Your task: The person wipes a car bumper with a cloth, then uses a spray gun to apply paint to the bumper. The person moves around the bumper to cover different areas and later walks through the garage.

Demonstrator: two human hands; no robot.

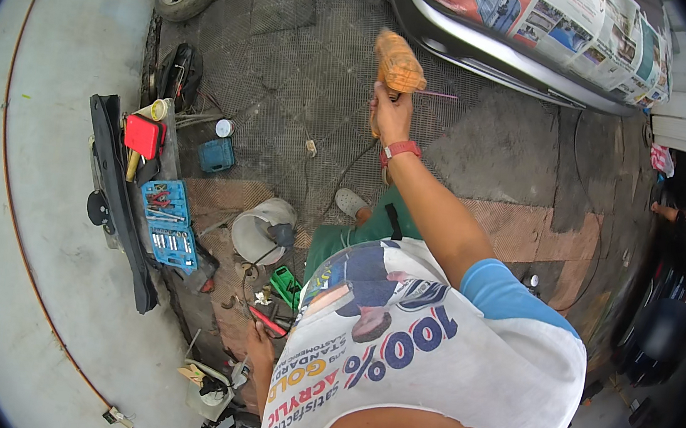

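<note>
Right hand [390, 112], grip closed around the handle of an orange plastic power drill [398, 65]; long axis near-horizontal, thin bit [441, 96] pointing right toward the newspaper-masked silver car [494, 50], drill just below its sill. Left hand [260, 346] down at the ground by red-handled pliers [268, 321], far below the car; grip's openness unclear.

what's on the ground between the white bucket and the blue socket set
In the head view, only bare brick paving shows between the white bucket and the blue socket set.
</note>
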